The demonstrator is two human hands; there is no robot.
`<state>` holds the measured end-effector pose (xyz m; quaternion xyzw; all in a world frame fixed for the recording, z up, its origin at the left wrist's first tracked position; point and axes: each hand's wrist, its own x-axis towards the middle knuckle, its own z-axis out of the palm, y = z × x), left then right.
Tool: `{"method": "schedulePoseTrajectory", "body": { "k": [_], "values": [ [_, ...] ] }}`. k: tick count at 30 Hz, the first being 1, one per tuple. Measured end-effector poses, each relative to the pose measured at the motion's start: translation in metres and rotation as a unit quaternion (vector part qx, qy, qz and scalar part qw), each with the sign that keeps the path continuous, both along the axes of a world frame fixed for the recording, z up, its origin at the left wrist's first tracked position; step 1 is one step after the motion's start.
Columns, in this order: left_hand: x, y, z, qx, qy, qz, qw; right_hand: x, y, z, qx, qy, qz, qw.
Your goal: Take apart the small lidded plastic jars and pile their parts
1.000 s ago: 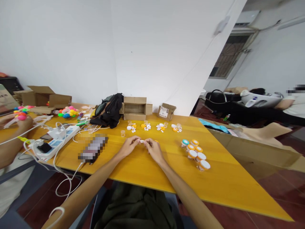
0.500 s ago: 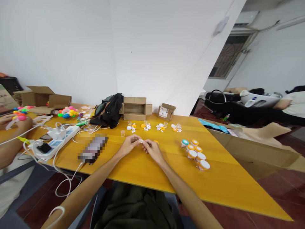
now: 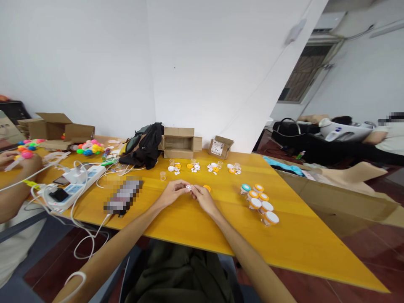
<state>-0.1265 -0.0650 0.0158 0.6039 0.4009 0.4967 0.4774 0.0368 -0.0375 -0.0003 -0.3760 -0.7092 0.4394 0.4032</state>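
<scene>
Over the middle of the yellow table, my left hand and my right hand meet, both pinching a small white disc with holes. The disc is tilted so its perforated face shows; its exact kind is too small to tell. Just behind my right fingers lies an orange ring-like part, partly hidden. A small clear cup stands beyond my left hand. Farther back are groups of white and orange round parts, each with a clear cup near it.
To the right stand several clear jars with orange-and-white lids and one teal-lidded jar. Left are a phone, a power strip and loose cables. Cardboard boxes and a black bag line the back. A co-worker's arm handles colourful balls.
The white disc has turned in my fingers, so more of its perforated face shows. My hands stay together in nearly the same place.
</scene>
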Motion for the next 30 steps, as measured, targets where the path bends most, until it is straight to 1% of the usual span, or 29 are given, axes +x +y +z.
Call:
{"method": "schedulePoseTrajectory", "body": {
  "k": [3, 5, 7, 9, 12, 15, 18, 22, 26, 30],
  "values": [
    [0.000, 0.002, -0.003, 0.008, 0.005, 0.000, 1.000, 0.000, 0.000, 0.000, -0.026, 0.012, -0.003, 1.000],
    [0.000, 0.002, -0.005, 0.018, 0.024, 0.003, 1.000, -0.001, -0.001, -0.001, -0.037, 0.018, -0.006, 0.999],
    [-0.001, 0.003, -0.005, 0.039, 0.067, 0.018, 0.997, -0.001, -0.001, -0.001, -0.029, 0.019, -0.012, 0.999],
    [-0.003, 0.003, -0.004, 0.073, 0.123, 0.048, 0.989, -0.001, -0.001, 0.000, -0.007, 0.018, -0.022, 1.000],
    [-0.009, 0.004, -0.001, 0.125, 0.203, 0.098, 0.966, 0.001, -0.002, 0.000, 0.039, 0.004, -0.048, 0.998],
    [-0.018, 0.006, -0.002, 0.166, 0.267, 0.134, 0.940, 0.001, -0.005, 0.000, 0.082, -0.029, -0.066, 0.994],
    [-0.024, 0.008, -0.006, 0.194, 0.317, 0.156, 0.915, 0.000, -0.008, -0.001, 0.123, -0.095, -0.069, 0.985],
    [-0.028, 0.009, -0.011, 0.215, 0.377, 0.185, 0.882, -0.001, -0.011, -0.001, 0.181, -0.199, -0.063, 0.961],
    [-0.031, 0.010, -0.017, 0.225, 0.419, 0.212, 0.854, -0.002, -0.013, -0.001, 0.203, -0.250, -0.059, 0.945],
    [-0.032, 0.010, -0.020, 0.235, 0.441, 0.220, 0.838, -0.003, -0.014, -0.002, 0.207, -0.247, -0.059, 0.945]
  ]
}}
